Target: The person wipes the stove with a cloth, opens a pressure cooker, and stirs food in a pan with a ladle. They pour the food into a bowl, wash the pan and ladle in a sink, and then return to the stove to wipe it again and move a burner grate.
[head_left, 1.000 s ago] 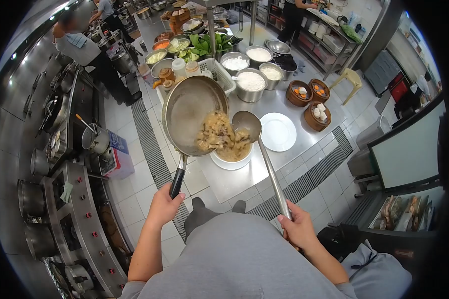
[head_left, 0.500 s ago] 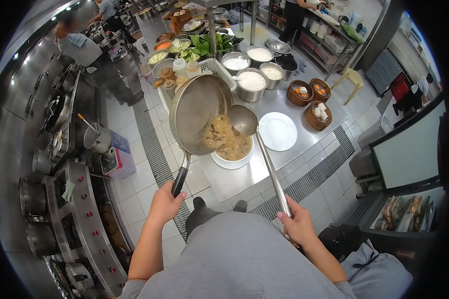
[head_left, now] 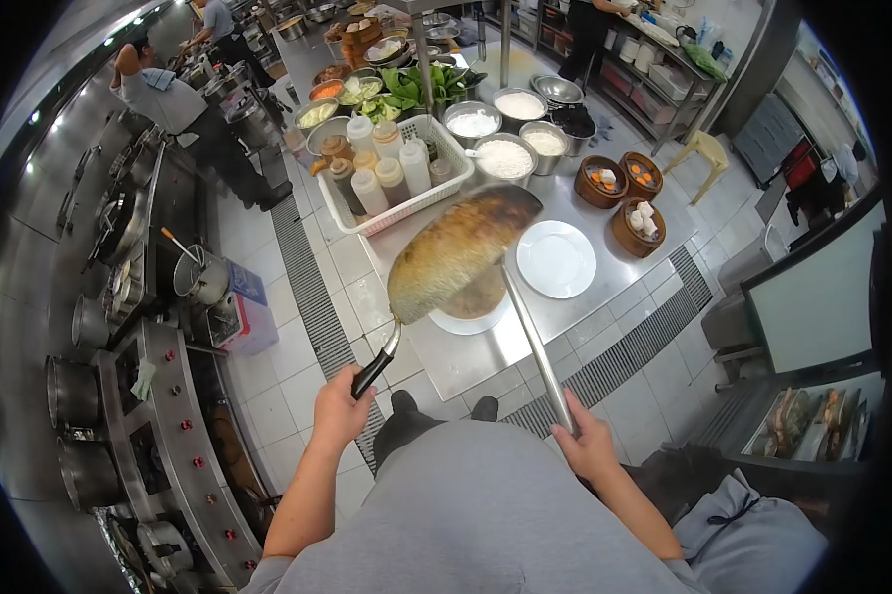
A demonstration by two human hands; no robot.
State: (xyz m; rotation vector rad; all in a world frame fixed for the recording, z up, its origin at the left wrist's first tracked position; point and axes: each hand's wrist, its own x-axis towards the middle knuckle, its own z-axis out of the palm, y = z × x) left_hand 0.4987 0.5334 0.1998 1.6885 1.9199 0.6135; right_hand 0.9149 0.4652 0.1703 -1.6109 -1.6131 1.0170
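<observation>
My left hand is closed around the black handle of a wok. The wok is tipped steeply, so its browned underside faces me and its inside is hidden. My right hand grips the long metal handle of a ladle; the wok covers the ladle's bowl. Beneath the wok, a brownish soupy food shows in a white dish, partly hidden. Just right of it lies a bare white plate on the steel table.
Behind the wok stands a white basket of squeeze bottles. Metal pots of white powder and bamboo steamers are farther back. A stove runs along my left, where a person stands. A yellow stool is at right.
The wok has rolled over to the right, from showing its inside to showing its underside. It now covers the ladle's bowl and much of the dish. Both hands keep their grips.
</observation>
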